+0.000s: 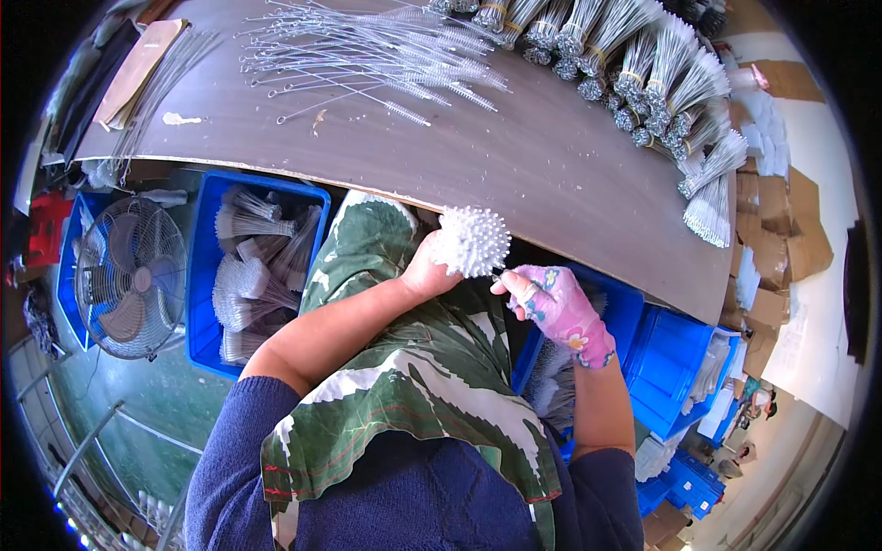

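Brushes [473,241], a round, white-tipped bunch beside the table [570,184], are gripped by the left hand [428,270]; the right hand [559,310] curls, its hold unclear.

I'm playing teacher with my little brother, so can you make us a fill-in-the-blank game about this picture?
1. The right hand wears a glove that is mostly ____.
2. The left hand holds a bundle with ____ tips.
3. The fan stands on the person's ____ side.
4. The bin just right of the fan is coloured ____.

Missing words: pink; white; left; blue.
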A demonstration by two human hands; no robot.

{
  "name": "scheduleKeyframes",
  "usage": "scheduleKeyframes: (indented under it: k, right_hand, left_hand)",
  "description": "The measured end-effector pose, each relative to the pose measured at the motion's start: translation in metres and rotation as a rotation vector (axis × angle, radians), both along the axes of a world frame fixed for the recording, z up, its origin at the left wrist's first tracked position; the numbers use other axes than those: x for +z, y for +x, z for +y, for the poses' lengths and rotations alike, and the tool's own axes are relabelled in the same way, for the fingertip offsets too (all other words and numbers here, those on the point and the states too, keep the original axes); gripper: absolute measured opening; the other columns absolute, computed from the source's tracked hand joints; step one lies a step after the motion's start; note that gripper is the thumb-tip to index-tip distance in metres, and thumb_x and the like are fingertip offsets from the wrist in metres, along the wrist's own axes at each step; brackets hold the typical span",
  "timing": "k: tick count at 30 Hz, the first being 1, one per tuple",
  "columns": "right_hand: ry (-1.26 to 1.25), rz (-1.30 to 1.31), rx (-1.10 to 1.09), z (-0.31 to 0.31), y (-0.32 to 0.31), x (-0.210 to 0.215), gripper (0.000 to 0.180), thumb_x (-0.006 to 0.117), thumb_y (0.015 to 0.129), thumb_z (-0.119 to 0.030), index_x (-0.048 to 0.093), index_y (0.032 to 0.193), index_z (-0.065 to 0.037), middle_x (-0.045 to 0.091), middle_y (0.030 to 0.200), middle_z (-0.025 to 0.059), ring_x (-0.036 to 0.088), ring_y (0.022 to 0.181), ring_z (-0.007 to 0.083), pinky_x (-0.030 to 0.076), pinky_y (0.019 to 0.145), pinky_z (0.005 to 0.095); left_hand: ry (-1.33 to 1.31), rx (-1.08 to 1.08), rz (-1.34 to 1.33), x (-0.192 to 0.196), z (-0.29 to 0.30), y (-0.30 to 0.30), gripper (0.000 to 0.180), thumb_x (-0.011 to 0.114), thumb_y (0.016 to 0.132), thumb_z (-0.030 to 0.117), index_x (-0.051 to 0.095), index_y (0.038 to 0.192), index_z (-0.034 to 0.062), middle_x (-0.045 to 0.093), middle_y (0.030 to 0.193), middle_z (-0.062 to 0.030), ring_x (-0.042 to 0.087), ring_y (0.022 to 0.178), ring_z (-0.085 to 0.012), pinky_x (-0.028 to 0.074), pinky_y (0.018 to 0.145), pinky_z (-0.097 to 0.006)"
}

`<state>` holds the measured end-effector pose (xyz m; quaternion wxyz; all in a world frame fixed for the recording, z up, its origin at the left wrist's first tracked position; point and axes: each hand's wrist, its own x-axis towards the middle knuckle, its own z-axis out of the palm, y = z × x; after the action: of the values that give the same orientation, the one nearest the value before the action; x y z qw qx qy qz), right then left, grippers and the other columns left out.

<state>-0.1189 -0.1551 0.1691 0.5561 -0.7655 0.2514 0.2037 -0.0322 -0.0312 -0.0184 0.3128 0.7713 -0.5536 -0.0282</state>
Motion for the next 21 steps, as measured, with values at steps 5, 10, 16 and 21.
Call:
scheduleKeyframes:
  k: [5, 10, 16, 21]
  right_hand:
    - [-0.007, 0.01, 0.01, -0.002, 0.004, -0.003, 0.037, 0.052, 0.09, -0.033, 0.066, 0.082, 0.001, 0.053, 0.058, 0.003, 0.049, 0.054, 0.0099, 0.041, 0.055, 0.0265]
    - [0.023, 0.001, 0.033, -0.001, 0.007, -0.003, 0.029, 0.051, 0.091, -0.025, 0.065, 0.085, -0.001, 0.053, 0.063, -0.001, 0.047, 0.056, 0.0059, 0.038, 0.055, 0.0221]
    - [0.117, 0.009, -0.009, 0.003, 0.001, -0.002, 0.029, 0.05, 0.092, -0.026, 0.065, 0.085, -0.002, 0.052, 0.062, -0.0028, 0.045, 0.055, 0.0039, 0.036, 0.053, 0.0201]
    - [0.265, 0.058, -0.095, 0.014, -0.01, -0.026, 0.031, 0.051, 0.092, -0.029, 0.063, 0.084, -0.002, 0.052, 0.065, -0.0022, 0.046, 0.059, 0.0056, 0.039, 0.056, 0.0223]
  left_hand:
    - [0.031, -0.025, 0.019, -0.001, 0.002, 0.001, 0.037, 0.05, 0.081, 0.019, 0.053, 0.117, 0.0089, 0.054, 0.113, -0.0128, 0.052, 0.107, -0.0301, 0.04, 0.091, -0.047]
    - [0.0, -0.033, 0.072, -0.002, 0.002, 0.002, 0.036, 0.051, 0.081, 0.018, 0.054, 0.115, 0.0086, 0.055, 0.112, -0.0131, 0.052, 0.107, -0.0307, 0.04, 0.091, -0.047]
    - [-0.102, -0.023, 0.139, 0.0, 0.002, 0.004, 0.032, 0.052, 0.079, 0.016, 0.056, 0.111, 0.0081, 0.056, 0.108, -0.0132, 0.053, 0.104, -0.0307, 0.041, 0.089, -0.046]
    - [-0.027, 0.003, 0.024, 0.012, 0.001, 0.004, 0.033, 0.052, 0.08, 0.016, 0.055, 0.112, 0.008, 0.056, 0.109, -0.0136, 0.053, 0.104, -0.0311, 0.041, 0.089, -0.047]
